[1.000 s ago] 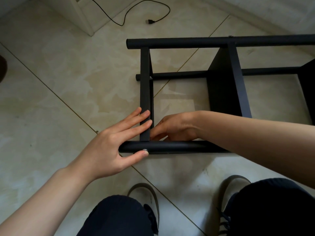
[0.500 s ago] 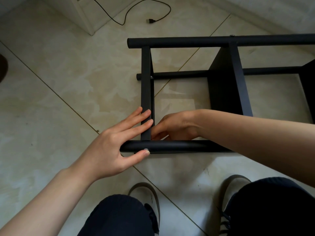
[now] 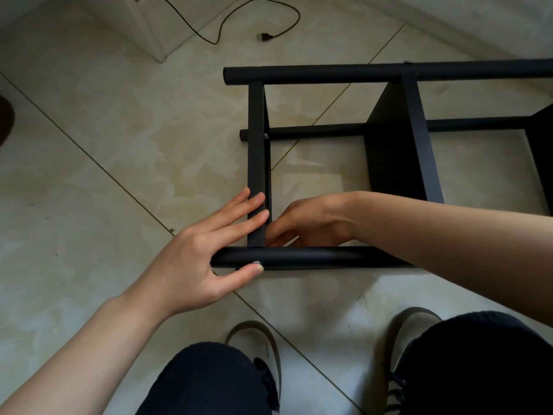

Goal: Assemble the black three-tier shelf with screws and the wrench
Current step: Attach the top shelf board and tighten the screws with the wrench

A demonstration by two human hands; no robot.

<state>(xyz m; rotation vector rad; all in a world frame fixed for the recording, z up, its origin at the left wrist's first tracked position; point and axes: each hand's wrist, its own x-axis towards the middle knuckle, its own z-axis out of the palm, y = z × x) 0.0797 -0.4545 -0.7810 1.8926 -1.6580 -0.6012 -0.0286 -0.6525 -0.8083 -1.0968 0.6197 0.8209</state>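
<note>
A: Head view, only one I've got. What's at the edges?

B: I see the black shelf [image 3: 389, 139] lying on its side on the tiled floor [image 3: 104, 175]. Its far tube [image 3: 374, 74] runs off the right edge; so does the middle tube [image 3: 323, 131]. Near tube [image 3: 299, 256] lies across, just ahead of my two shoes [image 3: 263, 348]. Knees fill the bottom edge.

A: Open room?

B: Bare tile all along the left of the frame. A black cable [image 3: 239, 16] with its plug lies well apart at the top, beside a white cabinet corner [image 3: 149, 34]. Something dark clips the left edge, can't tell what.

A: Left hand?

B: My left hand [image 3: 191, 259] is spread flat, fingers straight. Fingers [image 3: 251, 205] rest across the end panel [image 3: 256, 163] right where it meets the near tube. Thumb tip touches a silver screw head [image 3: 256, 262] on the near tube's front side. Nothing gripped, just pressing.

A: Right hand?

B: My right hand [image 3: 308, 220] reaches in from the right, inside the frame, fingertips at the inner corner of panel and near tube. Fingers curled, but the tube hides the tips, so I cannot tell if it pinches anything.

A: Other shelves?

B: Middle panel [image 3: 398, 145] stands upright between the tubes, beyond my right forearm. A third panel [image 3: 541, 139] sits at the right edge.
</note>
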